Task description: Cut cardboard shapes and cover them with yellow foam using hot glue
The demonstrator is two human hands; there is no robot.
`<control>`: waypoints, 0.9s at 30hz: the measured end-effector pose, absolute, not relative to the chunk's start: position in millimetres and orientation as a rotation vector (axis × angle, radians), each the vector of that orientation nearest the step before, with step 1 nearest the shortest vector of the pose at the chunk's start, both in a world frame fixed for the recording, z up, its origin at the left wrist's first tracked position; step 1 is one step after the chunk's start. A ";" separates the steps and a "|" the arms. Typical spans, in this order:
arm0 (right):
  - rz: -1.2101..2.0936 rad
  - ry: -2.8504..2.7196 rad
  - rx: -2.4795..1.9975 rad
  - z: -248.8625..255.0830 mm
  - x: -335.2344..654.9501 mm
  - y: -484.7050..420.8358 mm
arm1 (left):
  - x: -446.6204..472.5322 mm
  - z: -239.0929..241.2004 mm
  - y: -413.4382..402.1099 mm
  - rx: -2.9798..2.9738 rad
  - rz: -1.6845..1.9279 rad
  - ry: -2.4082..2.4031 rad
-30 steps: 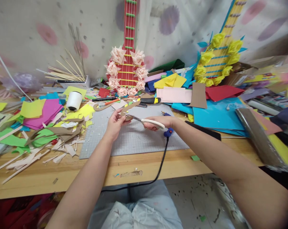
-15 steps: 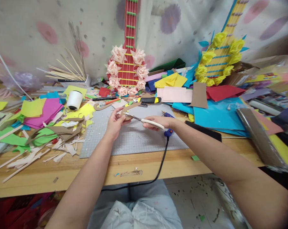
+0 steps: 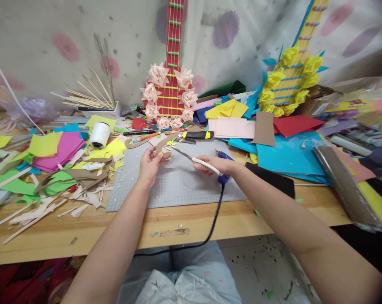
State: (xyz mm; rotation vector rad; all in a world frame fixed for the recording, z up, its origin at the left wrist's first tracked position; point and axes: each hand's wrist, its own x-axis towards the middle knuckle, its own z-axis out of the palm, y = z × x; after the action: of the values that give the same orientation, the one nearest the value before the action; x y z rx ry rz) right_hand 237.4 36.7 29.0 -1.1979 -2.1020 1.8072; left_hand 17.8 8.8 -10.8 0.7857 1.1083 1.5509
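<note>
left hand (image 3: 149,165): pinching flat, curved brown strip (image 3: 161,147) | right hand (image 3: 219,164): gripping scissors (image 3: 206,165), white handle, metal blades, tips near strip | mat (image 3: 175,190): grey, flat, gridded

You have bright, fairly even light over the worktop (image 3: 51,236), and the pale curtain (image 3: 121,25) behind it is well lit too. Shadows around your hands (image 3: 150,165) on the grey mat (image 3: 178,194) are soft and faint. You get streaks of glare on the clear-wrapped brown pack (image 3: 346,181). Below the worktop, the lower left corner falls dim. The wide lens stretches your right forearm (image 3: 314,240) towards the frame's edge, the upper right corner darkens, and clutter along the right side looks smeared and soft.
</note>
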 end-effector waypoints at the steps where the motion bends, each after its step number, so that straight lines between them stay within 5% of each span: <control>1: 1.807 -2.015 -1.203 25.7 236.4 36.9 | 17.4 -10.9 9.6 0.767 1.569 1.118; 15: 1.403 -1.213 -1.157 -17.8 171.5 40.9 | 33.2 -6.8 -2.4 0.711 1.103 1.046; 27: 1.396 -1.222 -1.180 -18.3 190.5 31.2 | 29.5 -14.7 0.8 0.949 1.268 1.170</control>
State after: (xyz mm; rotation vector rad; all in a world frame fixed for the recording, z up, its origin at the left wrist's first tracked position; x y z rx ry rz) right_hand 190.5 31.2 -18.3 -1.1798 -1.2219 1.3963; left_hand 29.5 0.8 -14.7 0.9487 1.1703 1.2681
